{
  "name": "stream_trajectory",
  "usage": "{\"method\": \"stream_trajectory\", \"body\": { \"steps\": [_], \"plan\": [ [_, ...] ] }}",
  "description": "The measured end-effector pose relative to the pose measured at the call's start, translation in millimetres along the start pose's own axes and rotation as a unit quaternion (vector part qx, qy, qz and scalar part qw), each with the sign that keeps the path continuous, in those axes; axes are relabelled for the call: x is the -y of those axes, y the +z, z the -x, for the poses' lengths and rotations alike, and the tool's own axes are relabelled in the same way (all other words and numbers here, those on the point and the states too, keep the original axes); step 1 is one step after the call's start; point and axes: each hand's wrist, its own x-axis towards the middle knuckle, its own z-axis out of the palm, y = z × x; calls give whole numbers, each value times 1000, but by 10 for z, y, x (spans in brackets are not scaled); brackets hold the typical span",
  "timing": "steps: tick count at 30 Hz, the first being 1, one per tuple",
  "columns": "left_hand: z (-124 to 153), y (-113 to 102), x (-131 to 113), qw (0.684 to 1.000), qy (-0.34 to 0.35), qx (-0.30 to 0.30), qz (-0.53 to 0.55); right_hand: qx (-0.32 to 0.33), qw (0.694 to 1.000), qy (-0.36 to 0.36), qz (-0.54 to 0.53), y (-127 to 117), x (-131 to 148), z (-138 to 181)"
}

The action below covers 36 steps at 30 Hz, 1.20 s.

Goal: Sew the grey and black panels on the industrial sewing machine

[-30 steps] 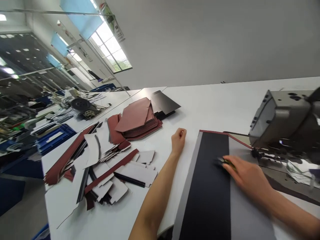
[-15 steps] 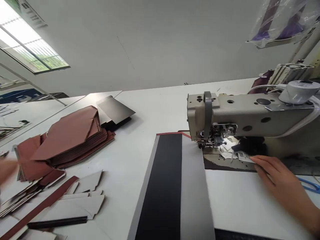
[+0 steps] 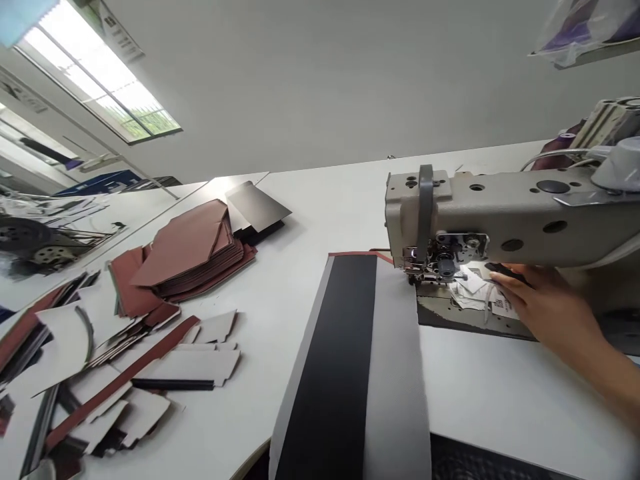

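Note:
My right hand (image 3: 547, 308) reaches under the arm of the grey sewing machine (image 3: 500, 213), fingers pressed together around a small dark object (image 3: 504, 269). Its fingertips rest beside a few small white labels (image 3: 473, 287) on the machine bed, just right of the needle and presser foot (image 3: 430, 265). A long grey panel with a black stripe (image 3: 350, 347) lies lengthwise on the white table (image 3: 500, 393), its far end next to the needle. My left hand is out of view.
A stack of reddish-brown cut pieces (image 3: 190, 247) and a grey sheet (image 3: 257, 207) lie at the far left. White, red and black card offcuts (image 3: 195, 363) are scattered at the near left. Other cluttered workbenches (image 3: 45, 233) stand further left.
The view has swung right onto the sewing machine. My right hand left the black stripe and moved under the machine arm to the labels. My left hand left the table and the view.

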Motion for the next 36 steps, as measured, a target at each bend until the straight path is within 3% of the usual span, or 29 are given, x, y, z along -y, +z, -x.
{"method": "stream_trajectory", "body": {
  "steps": [3, 5, 8, 11, 17, 19, 22, 24, 26, 27, 30, 34, 36],
  "plan": [
    [-321, 220, -139, 993, -69, 18, 93, -41, 993, -81, -81, -146, 410, 253],
    [-686, 359, -181, 944, -144, 33, 294, -46, 977, -146, -147, -186, 696, 399],
    [-1118, 504, -166, 878, -176, 51, 443, -35, 954, -199, -222, -175, 973, 491],
    [-1228, 522, -116, 870, -175, 46, 458, -36, 945, -214, -245, -143, 1045, 452],
    [-1174, 446, -43, 880, -200, 70, 425, -17, 921, -275, -276, -94, 1051, 422],
    [-1179, 439, -34, 902, -181, 66, 387, 9, 914, -261, -310, -79, 1054, 446],
    [-1163, 413, -50, 972, -86, 14, 220, 99, 913, -91, -385, -75, 1055, 427],
    [-1144, 393, -55, 995, 1, -32, 92, 201, 873, 25, -445, -79, 1066, 363],
    [-1141, 381, -31, 996, 55, -61, 18, 273, 830, 81, -480, -69, 1085, 271],
    [-1151, 378, -6, 995, 59, -75, -3, 291, 823, 97, -477, -55, 1093, 220],
    [-1234, 353, 99, 993, 33, -103, -52, 292, 861, 111, -402, 46, 1090, 54],
    [-1364, 254, 222, 976, 56, -126, -170, 219, 936, -2, -276, 284, 1036, -153],
    [-1370, 203, 268, 953, 92, -126, -259, 183, 958, -13, -219, 396, 1022, -218]
  ]
}}
